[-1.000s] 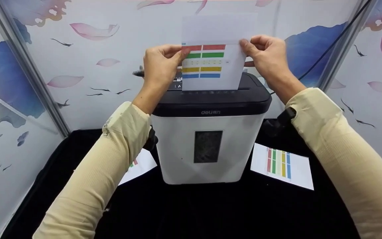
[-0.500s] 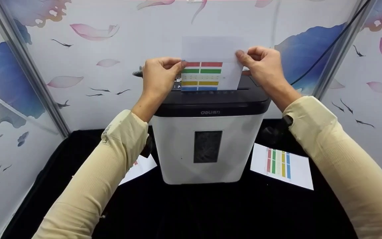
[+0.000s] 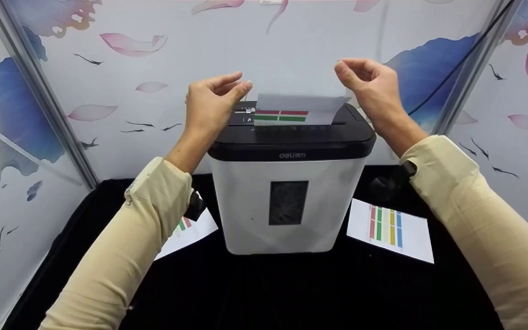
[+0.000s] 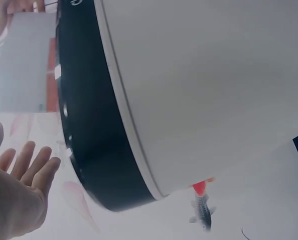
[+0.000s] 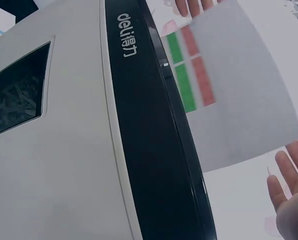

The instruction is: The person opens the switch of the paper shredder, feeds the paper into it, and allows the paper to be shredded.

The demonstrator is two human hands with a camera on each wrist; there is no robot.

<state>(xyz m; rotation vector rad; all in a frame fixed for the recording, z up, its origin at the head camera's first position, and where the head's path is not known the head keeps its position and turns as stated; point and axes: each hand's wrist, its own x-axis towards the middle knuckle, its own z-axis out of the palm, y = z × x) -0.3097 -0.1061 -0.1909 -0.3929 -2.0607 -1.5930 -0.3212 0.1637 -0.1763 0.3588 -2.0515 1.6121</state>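
A printed sheet of paper point(image 3: 319, 112) stands in the slot of a white-and-black paper shredder point(image 3: 245, 197), its lower part hidden inside. Red and green bars show on it, and its blank upper part leans back. To its left, my left hand point(image 3: 213, 103) is apart from the paper, thumb and fingers spread; in the left wrist view, the left hand point(image 4: 21, 195) has a gap to the sheet's edge. Above the paper's upper right corner is my right hand point(image 3: 371, 87). The right wrist view shows the right hand point(image 5: 294, 195) with extended fingers close by that corner.
Another printed sheet point(image 3: 413, 233) lies right of the shredder on the black cloth point(image 3: 282, 293). A further sheet point(image 3: 202, 229) lies on the left, partly behind the left sleeve. Shreds show through the shredder's dark window point(image 3: 288, 202). Patterned panels point(image 3: 190, 41) stand behind.
The sheet has sunk farther into the slot, its blue and yellow bars now hidden and its top leaning back. Both hands have let go of it; the left has moved left, the right slightly right.
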